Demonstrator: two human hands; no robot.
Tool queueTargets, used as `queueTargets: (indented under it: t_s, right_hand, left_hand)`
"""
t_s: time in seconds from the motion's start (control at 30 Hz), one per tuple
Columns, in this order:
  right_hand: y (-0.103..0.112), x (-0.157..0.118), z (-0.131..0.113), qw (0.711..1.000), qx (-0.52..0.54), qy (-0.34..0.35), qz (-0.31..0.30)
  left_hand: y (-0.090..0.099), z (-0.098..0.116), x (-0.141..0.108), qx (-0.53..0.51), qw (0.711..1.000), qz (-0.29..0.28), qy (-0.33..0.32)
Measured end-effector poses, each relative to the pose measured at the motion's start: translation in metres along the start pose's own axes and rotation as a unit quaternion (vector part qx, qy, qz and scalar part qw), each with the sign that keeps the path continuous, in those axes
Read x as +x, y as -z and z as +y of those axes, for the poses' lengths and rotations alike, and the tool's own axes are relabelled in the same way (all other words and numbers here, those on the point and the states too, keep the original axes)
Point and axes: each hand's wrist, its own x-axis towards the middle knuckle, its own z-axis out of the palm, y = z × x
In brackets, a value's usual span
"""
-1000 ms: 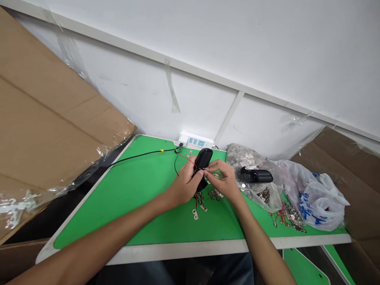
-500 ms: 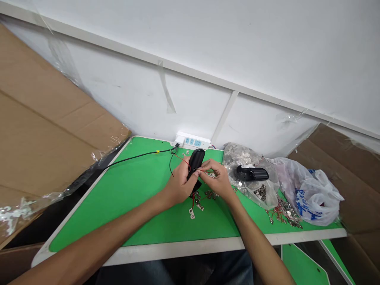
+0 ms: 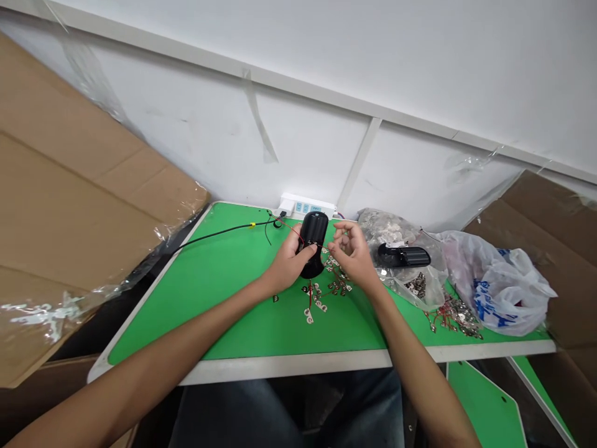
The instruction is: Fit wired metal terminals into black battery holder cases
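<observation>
My left hand is wrapped around a black plastic housing with a rounded, grooved upper end. Its thumb presses on the middle of the housing, where a thin red wire crosses. Just right of the housing, my right hand has its fingers curled, with the thumb at the outer end of that red wire. Its grip is partly hidden. Below and right of the housing, small metal contact plates with red wires lie scattered on the green table.
A white power strip stands against the wall, with a black cable running left. A second black housing rests on a clear plastic bag of metal parts. Farther right are a white plastic bag and wired contacts. Cardboard flanks the table.
My right hand has moved slightly away from the housing, its fingers curling. The housing now shows more of its front, still in my left hand. The whole view has shifted a little.
</observation>
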Motion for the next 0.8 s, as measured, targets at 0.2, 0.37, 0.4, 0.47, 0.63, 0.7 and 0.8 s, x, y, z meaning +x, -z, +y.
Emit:
queueTargets:
  t_s: [0.2,0.37,0.4,0.47,0.63,0.7,0.8]
  right_hand:
    - [0.005,-0.001,-0.003,0.978,-0.177,0.066,-0.090]
    - [0.002,-0.007,-0.005,0.954,-0.267,0.060,-0.122]
    - [0.001,-0.009,-0.005,0.952,-0.277,0.047,-0.124]
    - [0.000,-0.011,-0.004,0.947,-0.296,0.032,-0.124]
    - [-0.002,-0.013,-0.001,0.942,-0.315,0.028,-0.116]
    - [-0.003,-0.013,-0.001,0.940,-0.318,0.026,-0.119]
    - [-0.003,-0.014,0.000,0.939,-0.320,0.023,-0.127]
  left_hand:
    - [0.004,0.003,-0.006,0.126,0.990,-0.037,-0.053]
    - [0.006,0.014,-0.006,0.181,0.976,-0.108,-0.052]
    - [0.006,0.015,-0.005,0.182,0.976,-0.113,-0.048]
    - [0.006,0.016,-0.004,0.174,0.978,-0.111,-0.040]
    - [0.003,0.011,-0.002,0.134,0.986,-0.094,-0.019]
    - [0.002,0.009,-0.001,0.120,0.989,-0.091,-0.012]
    - [0.001,0.009,-0.001,0.106,0.990,-0.088,-0.011]
